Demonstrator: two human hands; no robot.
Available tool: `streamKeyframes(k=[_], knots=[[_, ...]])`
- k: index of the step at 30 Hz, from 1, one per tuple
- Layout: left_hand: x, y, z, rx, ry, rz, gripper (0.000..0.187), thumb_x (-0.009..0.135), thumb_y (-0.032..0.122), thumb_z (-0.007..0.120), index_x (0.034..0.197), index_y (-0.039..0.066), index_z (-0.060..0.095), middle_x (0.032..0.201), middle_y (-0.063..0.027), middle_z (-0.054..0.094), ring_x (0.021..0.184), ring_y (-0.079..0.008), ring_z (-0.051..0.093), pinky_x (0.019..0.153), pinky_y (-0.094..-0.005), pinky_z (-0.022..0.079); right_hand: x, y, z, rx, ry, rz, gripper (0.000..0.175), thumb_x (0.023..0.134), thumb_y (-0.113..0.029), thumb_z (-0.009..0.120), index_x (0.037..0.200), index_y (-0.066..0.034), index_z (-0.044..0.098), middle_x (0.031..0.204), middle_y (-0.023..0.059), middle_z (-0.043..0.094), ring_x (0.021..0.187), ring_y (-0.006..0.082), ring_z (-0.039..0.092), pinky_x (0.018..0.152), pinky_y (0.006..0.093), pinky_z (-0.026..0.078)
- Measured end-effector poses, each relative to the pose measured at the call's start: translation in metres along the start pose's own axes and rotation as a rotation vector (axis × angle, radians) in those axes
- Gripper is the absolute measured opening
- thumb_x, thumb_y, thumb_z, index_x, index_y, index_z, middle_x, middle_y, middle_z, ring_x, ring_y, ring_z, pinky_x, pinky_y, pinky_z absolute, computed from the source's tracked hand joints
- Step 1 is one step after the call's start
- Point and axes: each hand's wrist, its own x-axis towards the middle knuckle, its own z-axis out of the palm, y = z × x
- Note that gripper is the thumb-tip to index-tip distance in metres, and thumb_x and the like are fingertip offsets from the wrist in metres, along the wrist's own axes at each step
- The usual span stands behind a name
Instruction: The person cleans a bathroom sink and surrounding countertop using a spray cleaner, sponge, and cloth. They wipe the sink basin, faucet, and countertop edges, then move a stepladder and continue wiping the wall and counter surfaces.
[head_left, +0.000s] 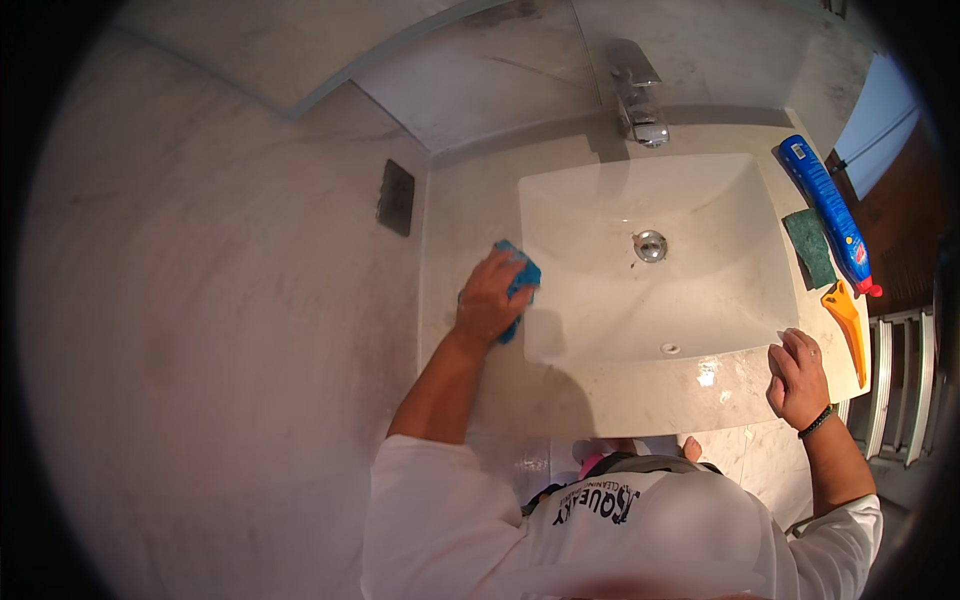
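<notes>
My left hand (486, 298) presses a crumpled blue cloth (526, 276) onto the counter at the left rim of the white washbasin (585, 300). Part of the cloth is hidden under the palm. At the basin's front right corner my right hand (802, 375) rests on the counter, fingers curled, with nothing visible in it. Just right of that hand lies a yellow-handled scraper (847, 330). Behind the scraper are a green scouring pad (810, 247) and a blue cleaner bottle (826, 210) with a red cap, lying on its side.
A chrome faucet (641, 105) rises behind the basin, above a chrome drain plug (649, 246) with dark bits around it. On the left wall sits a dark plate (396, 197). Beyond the counter's right end stands a metal ladder (900, 382).
</notes>
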Motion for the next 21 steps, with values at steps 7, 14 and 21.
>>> streamKeyframes(k=[7, 14, 21], knots=[[-0.120, 0.093, -0.006, -0.019, 0.088, -0.274, 0.037, 0.067, 0.017, 0.065, 0.102, 0.006, 0.058, 0.115, -0.0160, 0.050, 0.110, -0.0356, 0.044, 0.092, -0.0397, 0.038, -0.011, 0.010, -0.001, 0.044, 0.019, -0.062, 0.039, 0.063, -0.006, 0.053, 0.101, -0.0018, 0.051, 0.106, 0.0196, 0.047, 0.103, 0.0370, 0.044, 0.090, 0.0458, 0.035], [-0.158, 0.166, 0.042, 0.062, 0.344, -0.371, 0.035, 0.065, 0.013, 0.065, 0.099, 0.005, 0.058, 0.113, -0.0179, 0.051, 0.105, -0.0326, 0.049, 0.089, -0.0383, 0.040, -0.020, 0.020, 0.000, 0.107, 0.050, -0.142, 0.036, 0.066, -0.008, 0.055, 0.102, -0.0028, 0.051, 0.108, 0.0196, 0.047, 0.105, 0.0361, 0.044, 0.091, 0.0464, 0.033], [-0.099, 0.305, 0.106, -0.139, 0.216, -0.257, 0.037, 0.063, 0.013, 0.064, 0.098, 0.004, 0.056, 0.109, -0.0164, 0.052, 0.108, -0.0341, 0.045, 0.091, -0.0411, 0.037, -0.025, 0.024, 0.003, 0.117, 0.061, -0.171, 0.036, 0.068, -0.009, 0.054, 0.103, -0.0034, 0.053, 0.109, 0.0196, 0.048, 0.106, 0.0362, 0.043, 0.092, 0.0450, 0.033]])
